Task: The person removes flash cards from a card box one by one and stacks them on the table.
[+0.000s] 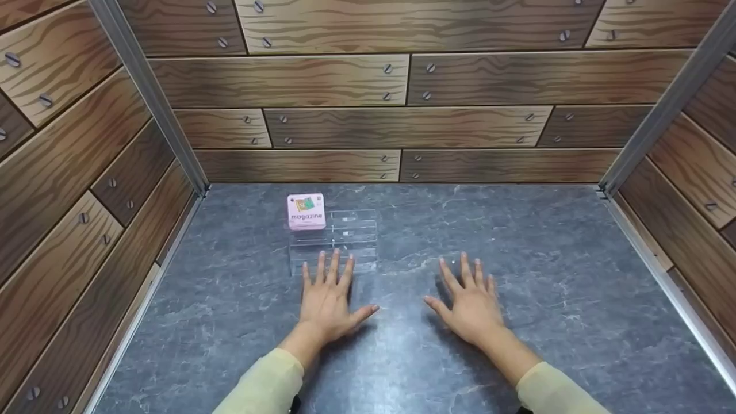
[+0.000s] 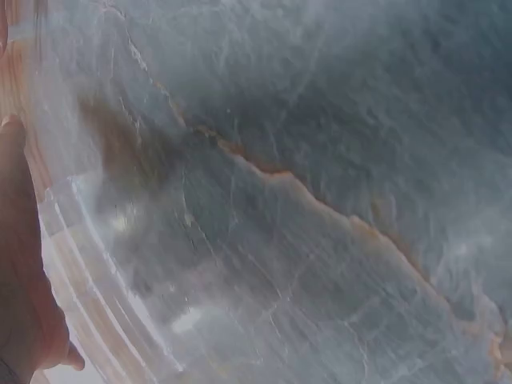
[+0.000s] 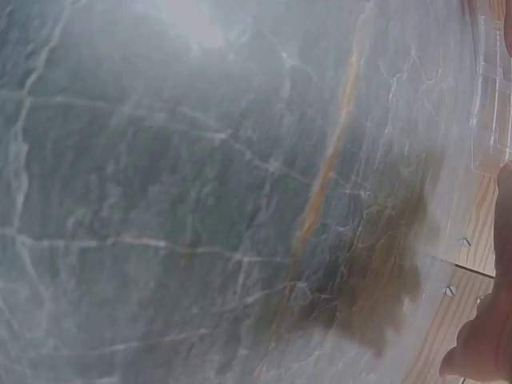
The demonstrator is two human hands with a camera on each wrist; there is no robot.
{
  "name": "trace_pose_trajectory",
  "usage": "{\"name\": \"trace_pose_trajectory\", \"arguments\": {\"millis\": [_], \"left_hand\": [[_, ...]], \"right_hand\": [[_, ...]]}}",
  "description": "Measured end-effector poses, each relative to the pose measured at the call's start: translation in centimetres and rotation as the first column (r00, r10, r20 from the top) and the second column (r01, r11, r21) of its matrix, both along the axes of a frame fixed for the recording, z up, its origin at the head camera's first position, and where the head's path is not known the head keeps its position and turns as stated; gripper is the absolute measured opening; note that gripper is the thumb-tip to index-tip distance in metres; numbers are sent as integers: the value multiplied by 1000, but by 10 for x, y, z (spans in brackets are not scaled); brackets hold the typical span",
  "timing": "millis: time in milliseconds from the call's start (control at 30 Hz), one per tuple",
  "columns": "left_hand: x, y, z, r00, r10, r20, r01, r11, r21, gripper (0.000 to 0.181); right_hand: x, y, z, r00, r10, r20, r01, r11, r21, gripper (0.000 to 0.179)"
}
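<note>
My left hand is spread with straight fingers, its fingertips over the near edge of a clear plastic rack with stepped rows. At the rack's back left corner sits a pink square card or tin printed "magazine"; which of the two it is I cannot tell. My right hand is spread palm down to the right, apart from the rack, and holds nothing. In the left wrist view, part of the left hand shows beside the rack. The right wrist view catches the edge of the right hand and the rack.
The grey marbled tabletop is bounded by wood-print panels, a back wall and side walls at left and right. Metal rails run along the corners. Light glares off the tabletop between the arms.
</note>
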State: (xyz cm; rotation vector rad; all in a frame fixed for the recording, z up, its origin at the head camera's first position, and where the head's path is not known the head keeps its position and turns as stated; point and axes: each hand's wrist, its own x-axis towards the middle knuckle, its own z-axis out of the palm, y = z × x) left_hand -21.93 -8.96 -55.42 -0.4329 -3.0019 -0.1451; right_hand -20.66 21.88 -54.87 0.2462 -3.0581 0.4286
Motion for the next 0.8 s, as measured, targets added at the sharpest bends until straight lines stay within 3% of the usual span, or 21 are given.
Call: {"name": "trace_pose_trajectory", "arguments": {"millis": [267, 467, 800], "left_hand": [[-6, -15, 9, 999, 39, -3, -38, 999, 13, 115], [-14, -30, 15, 998, 62, -16, -61, 995, 76, 113], [-23, -51, 18, 994, 106, 11, -106, 971, 212, 115]], "right_hand": [[-8, -12, 4, 998, 44, -36, -45, 999, -29, 90], [-21, -35, 8, 995, 78, -70, -87, 987, -135, 93], [-42, -82, 6, 993, 80, -84, -107, 913, -393, 91]]}}
